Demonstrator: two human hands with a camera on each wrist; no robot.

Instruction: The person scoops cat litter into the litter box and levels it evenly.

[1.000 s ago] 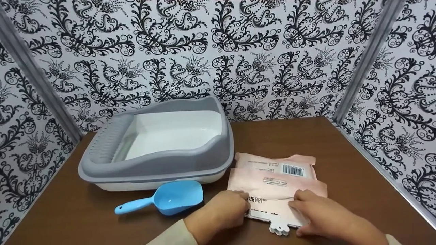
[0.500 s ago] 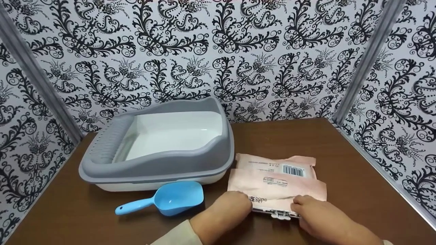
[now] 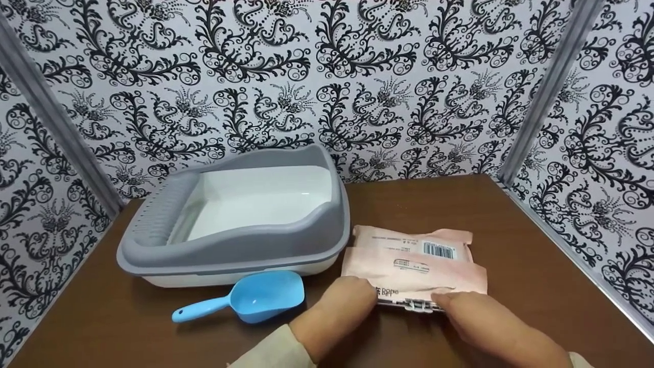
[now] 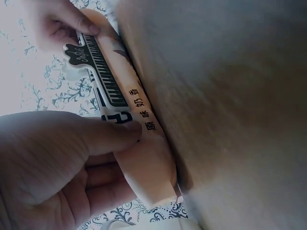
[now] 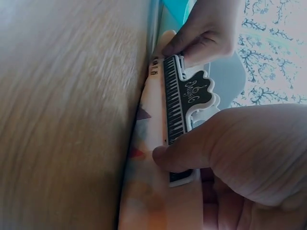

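A pale pink printed bag [image 3: 414, 271] with a barcode lies on the table, its front end folded over. Along that fold sits a bag clip [image 3: 421, 305], patterned like a piano keyboard in the wrist views. My left hand [image 3: 341, 309] pinches the bag's left front corner, with the thumb on the printed face beside the end of the clip [image 4: 103, 72]. At the right front corner, my right hand [image 3: 477, 319] pinches the bag, its thumb close to the other end of the clip [image 5: 175, 100]. In the head view both hands' fingertips are mostly hidden.
A grey and white litter box [image 3: 240, 225] stands at the back left. In front of it lies a blue scoop [image 3: 268, 296], handle toward the left. The brown table [image 3: 409, 204] is enclosed by patterned walls [image 3: 327, 92].
The bag's front end has tipped up and moved slightly away from me, with both hands on it. The clip, earlier sticking out toward me, now shows nearly edge-on.
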